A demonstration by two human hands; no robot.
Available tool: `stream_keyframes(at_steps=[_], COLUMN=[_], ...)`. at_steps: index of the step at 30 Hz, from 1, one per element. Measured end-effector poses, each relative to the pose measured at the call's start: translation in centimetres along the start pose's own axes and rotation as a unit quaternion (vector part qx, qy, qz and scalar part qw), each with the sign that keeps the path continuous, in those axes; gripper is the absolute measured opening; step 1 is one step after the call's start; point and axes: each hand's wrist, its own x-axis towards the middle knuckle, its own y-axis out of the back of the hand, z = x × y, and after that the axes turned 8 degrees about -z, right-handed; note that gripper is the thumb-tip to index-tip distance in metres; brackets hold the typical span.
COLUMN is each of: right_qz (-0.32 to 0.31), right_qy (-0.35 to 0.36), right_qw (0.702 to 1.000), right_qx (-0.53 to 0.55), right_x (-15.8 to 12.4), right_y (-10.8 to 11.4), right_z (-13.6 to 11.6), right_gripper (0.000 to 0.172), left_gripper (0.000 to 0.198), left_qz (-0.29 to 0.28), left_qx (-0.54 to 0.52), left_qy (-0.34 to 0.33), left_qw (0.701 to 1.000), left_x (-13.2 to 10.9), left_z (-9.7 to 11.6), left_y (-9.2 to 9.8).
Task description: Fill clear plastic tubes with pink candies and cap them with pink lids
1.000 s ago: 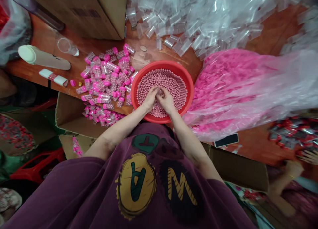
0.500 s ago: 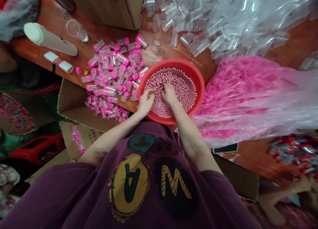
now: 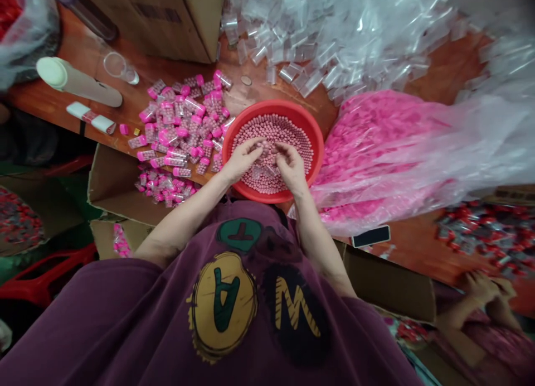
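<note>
A red bowl (image 3: 316, 152) full of small pink beads (image 3: 288, 130) is right in front of me. Over the beads, my left hand (image 3: 244, 158) pinches a small clear tube (image 3: 263, 146) with pink beads in it. My right hand (image 3: 291, 167) faces it from the other side, its fingers curled and their tips close to the tube; what they hold, if anything, is too small to make out. Clear plastic glints on the beads below both hands. Left of the bowl lies a pile of bead-filled tubes (image 3: 179, 124) with pink caps.
Empty clear tubes (image 3: 309, 51) are heaped at the back. A plastic bag of pink caps (image 3: 371, 146) lies right of the bowl. A cardboard box (image 3: 108, 177) with capped tubes stands below the table's left edge. A phone (image 3: 371, 236) and another person's hands (image 3: 485, 288) are at right.
My hands have come up from the beads, and the left now shows a tube with beads between its fingers. The whole view has shifted slightly.
</note>
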Motion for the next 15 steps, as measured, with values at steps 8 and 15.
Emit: stream_keyframes(at_steps=[8, 15], right_qz=[-0.112, -0.147], right_qy=[0.123, 0.105], right_qw=[0.971, 0.967], right_qx=[-0.174, -0.180], right_x=[-1.0, -1.5], right_y=[3.5, 3.0], right_z=[-6.1, -5.9], right_gripper=[0.033, 0.024], left_gripper=[0.026, 0.019], left_qz=[-0.102, -0.116], left_qx=[-0.003, 0.067], left_qy=[0.048, 0.071], left_qw=[0.994, 0.988], left_x=[-1.4, -2.3], left_z=[3.0, 3.7], left_y=[-0.3, -0.2])
